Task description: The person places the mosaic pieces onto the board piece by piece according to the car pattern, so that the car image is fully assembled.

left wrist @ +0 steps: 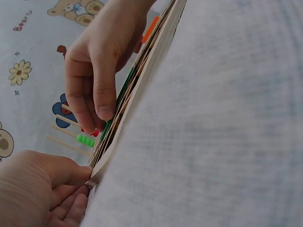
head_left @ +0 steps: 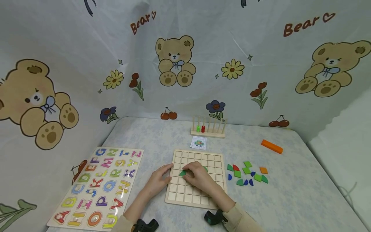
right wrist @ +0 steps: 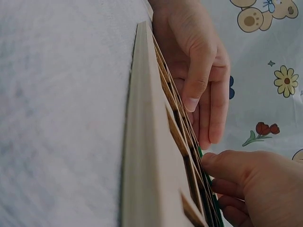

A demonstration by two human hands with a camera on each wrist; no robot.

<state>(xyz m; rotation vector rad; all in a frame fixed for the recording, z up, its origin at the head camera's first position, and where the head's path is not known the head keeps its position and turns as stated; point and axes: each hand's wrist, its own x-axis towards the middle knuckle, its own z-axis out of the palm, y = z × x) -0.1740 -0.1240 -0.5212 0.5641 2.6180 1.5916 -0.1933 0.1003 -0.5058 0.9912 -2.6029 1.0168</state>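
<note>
A wooden grid board (head_left: 179, 196) lies in the middle of the table. My left hand (head_left: 156, 182) is at its left edge; in the left wrist view the thumb and fingers pinch the board's rim. Over the board, my right hand (head_left: 200, 177) has thumb and index finger on either side of a green quarter-circle piece (head_left: 182, 173), low on the grid. Another green piece (head_left: 205, 168) sits in the grid behind the right hand, partly hidden by it.
Several loose coloured pieces (head_left: 237, 174) lie right of the board. An alphabet puzzle board (head_left: 98, 174) is at left. Behind stand a small pattern card (head_left: 198, 142) and a wooden peg rack (head_left: 207, 132) with beads. An orange bar (head_left: 271, 146) lies at far right.
</note>
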